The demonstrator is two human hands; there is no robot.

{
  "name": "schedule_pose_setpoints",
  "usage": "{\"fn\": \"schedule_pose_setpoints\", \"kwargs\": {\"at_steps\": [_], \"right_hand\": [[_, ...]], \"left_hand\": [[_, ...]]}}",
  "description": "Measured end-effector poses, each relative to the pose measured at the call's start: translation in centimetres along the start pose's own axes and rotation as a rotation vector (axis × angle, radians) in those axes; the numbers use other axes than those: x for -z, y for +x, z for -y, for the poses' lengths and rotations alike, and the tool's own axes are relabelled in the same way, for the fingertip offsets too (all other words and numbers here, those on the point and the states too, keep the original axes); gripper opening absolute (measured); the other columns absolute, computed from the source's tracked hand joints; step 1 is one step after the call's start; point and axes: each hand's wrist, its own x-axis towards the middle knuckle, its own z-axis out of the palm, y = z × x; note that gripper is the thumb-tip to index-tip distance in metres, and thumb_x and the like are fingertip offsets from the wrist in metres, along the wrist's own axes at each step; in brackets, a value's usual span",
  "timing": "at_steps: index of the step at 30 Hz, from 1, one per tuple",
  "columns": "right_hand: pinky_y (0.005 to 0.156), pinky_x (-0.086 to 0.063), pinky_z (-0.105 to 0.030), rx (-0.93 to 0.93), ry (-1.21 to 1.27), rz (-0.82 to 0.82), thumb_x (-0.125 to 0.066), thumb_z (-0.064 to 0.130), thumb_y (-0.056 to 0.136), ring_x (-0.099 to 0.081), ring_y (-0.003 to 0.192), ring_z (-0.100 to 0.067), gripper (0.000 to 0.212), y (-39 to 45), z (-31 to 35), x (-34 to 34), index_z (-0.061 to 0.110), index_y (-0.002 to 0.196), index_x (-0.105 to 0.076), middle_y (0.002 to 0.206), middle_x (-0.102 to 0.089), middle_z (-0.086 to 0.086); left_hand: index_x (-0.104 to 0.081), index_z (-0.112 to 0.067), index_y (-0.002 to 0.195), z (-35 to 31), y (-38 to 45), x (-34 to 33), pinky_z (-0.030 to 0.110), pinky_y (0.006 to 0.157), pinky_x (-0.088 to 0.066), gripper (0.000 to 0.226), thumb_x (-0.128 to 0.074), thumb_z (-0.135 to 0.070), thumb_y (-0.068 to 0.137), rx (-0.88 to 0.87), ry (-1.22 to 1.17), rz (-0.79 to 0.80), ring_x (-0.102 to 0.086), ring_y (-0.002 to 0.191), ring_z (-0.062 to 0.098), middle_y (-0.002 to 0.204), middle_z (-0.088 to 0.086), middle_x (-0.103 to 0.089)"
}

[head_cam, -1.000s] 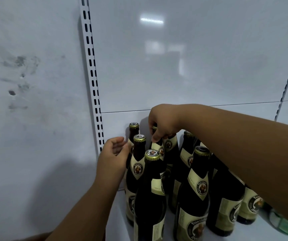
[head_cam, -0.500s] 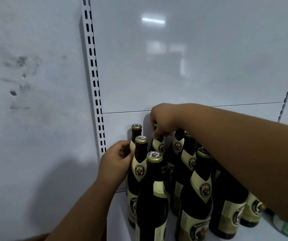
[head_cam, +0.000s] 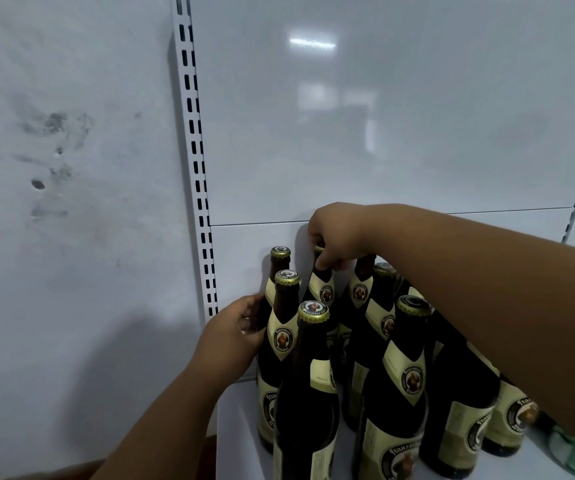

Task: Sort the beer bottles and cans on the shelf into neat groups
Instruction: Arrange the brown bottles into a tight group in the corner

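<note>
The right hand (head_cam: 336,237) reaches across from the right and pinches the top of a back-row bottle (head_cam: 321,285), fingers curled round its cap and neck. The left hand (head_cam: 234,332) comes up from below and wraps its curled fingers round the rear left bottle (head_cam: 279,259), beside the second bottle (head_cam: 284,327) of the left column. A third bottle (head_cam: 308,393) stands nearest the camera in that column. All the brown bottles stand upright in a tight cluster on the white shelf (head_cam: 237,427), close against the glossy back panel (head_cam: 383,133). More bottles stand under the right forearm. A green bottle (head_cam: 572,455) shows blurred at the lower right corner. A slotted white rail (head_cam: 197,168) runs up the wall left of the cluster.
</note>
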Motion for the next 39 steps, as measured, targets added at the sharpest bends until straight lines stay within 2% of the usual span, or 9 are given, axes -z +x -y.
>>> {"fn": "schedule_pose_setpoints", "kwargs": {"at_steps": [3,7,10,18,23,26,28,33,39], "right_hand": [[0.036,-0.042,-0.018,-0.003,-0.005,0.016,-0.077,0.026,0.083,-0.064,0.060,-0.014,0.028,0.1,-0.2,0.1,0.006,0.098,-0.066,0.082,-0.073,-0.007],[0.075,-0.046,-0.028,0.076,-0.103,-0.090,-0.077,0.038,0.081,-0.059,0.096,-0.019,0.044,0.0,0.4,0.5,0.017,0.115,-0.062,0.106,-0.064,0.002],[0.082,-0.047,-0.031,0.168,0.052,-0.131,-0.074,0.036,0.084,-0.056,0.098,-0.017,0.044,-0.2,1.4,0.7,0.023,0.123,-0.057,0.110,-0.062,0.004],[0.070,-0.036,-0.027,0.228,0.002,-0.157,-0.070,0.029,0.088,-0.049,0.087,-0.013,0.024,1.1,2.7,-0.3,0.019,0.109,-0.064,0.078,-0.048,0.015],[0.076,-0.041,-0.028,0.215,0.003,-0.155,-0.071,0.033,0.087,-0.052,0.094,-0.015,0.032,0.9,2.7,0.0,0.021,0.115,-0.062,0.097,-0.056,0.008],[0.077,-0.045,-0.029,0.233,0.054,-0.198,-0.069,0.032,0.088,-0.053,0.091,-0.013,0.030,0.2,2.6,0.6,0.023,0.116,-0.063,0.103,-0.061,0.007],[0.069,-0.045,-0.027,0.264,0.095,-0.204,-0.068,0.034,0.089,-0.056,0.081,-0.012,0.021,-0.8,2.9,1.2,0.023,0.106,-0.066,0.092,-0.062,0.010],[0.068,-0.054,-0.031,0.288,0.223,0.063,-0.068,0.048,0.086,-0.063,0.063,-0.013,0.037,-2.9,3.5,1.7,0.011,0.091,-0.070,0.072,-0.072,0.001],[0.071,-0.059,-0.040,0.307,0.208,0.128,-0.077,0.037,0.081,-0.065,0.059,-0.015,0.029,-3.1,3.7,0.6,0.011,0.093,-0.069,0.080,-0.074,-0.008]], "left_hand": [[-0.057,-0.053,0.109,0.4,-0.1,-0.1,0.022,0.079,-0.053,0.055,-0.073,-0.008,0.082,0.010,-0.002,-0.022,-0.069,0.087,0.005,0.098,-0.013,-0.073],[-0.058,-0.030,0.109,1.9,-0.7,-0.2,0.030,0.068,-0.053,0.049,-0.067,0.009,0.080,0.092,-0.042,0.004,-0.063,0.076,0.014,0.091,0.006,-0.070],[-0.060,-0.026,0.104,2.9,-1.7,-0.5,0.023,0.061,-0.050,0.049,-0.073,0.008,0.072,0.093,0.036,0.069,-0.062,0.070,0.005,0.077,-0.012,-0.069],[-0.065,-0.039,0.096,2.5,-2.8,-1.0,0.018,0.076,-0.053,0.049,-0.068,0.005,0.076,0.025,0.103,0.021,-0.066,0.084,-0.006,0.089,-0.026,-0.070],[-0.069,-0.034,0.101,1.9,-3.2,-1.0,0.028,0.079,-0.055,0.036,-0.057,-0.020,0.069,0.000,0.104,0.031,-0.065,0.087,-0.004,0.090,-0.023,-0.070],[-0.063,-0.043,0.099,1.8,-3.2,-1.0,0.018,0.078,-0.052,0.041,-0.061,-0.009,0.076,-0.009,0.110,0.051,-0.064,0.089,-0.006,0.092,-0.027,-0.069],[-0.062,-0.041,0.103,2.2,-3.3,-1.0,0.013,0.076,-0.050,0.045,-0.064,-0.001,0.082,0.021,0.081,0.022,-0.065,0.091,-0.003,0.093,-0.022,-0.071],[-0.070,-0.018,0.096,1.6,-5.7,-0.3,0.020,0.070,-0.054,0.018,-0.056,-0.007,0.097,0.060,-0.110,-0.121,-0.069,0.082,0.013,0.086,0.000,-0.072],[-0.064,-0.033,0.112,1.2,-7.8,-0.5,0.019,0.083,-0.054,0.032,-0.075,-0.020,0.084,-0.048,-0.008,0.034,-0.066,0.096,0.006,0.102,-0.014,-0.068]]}}
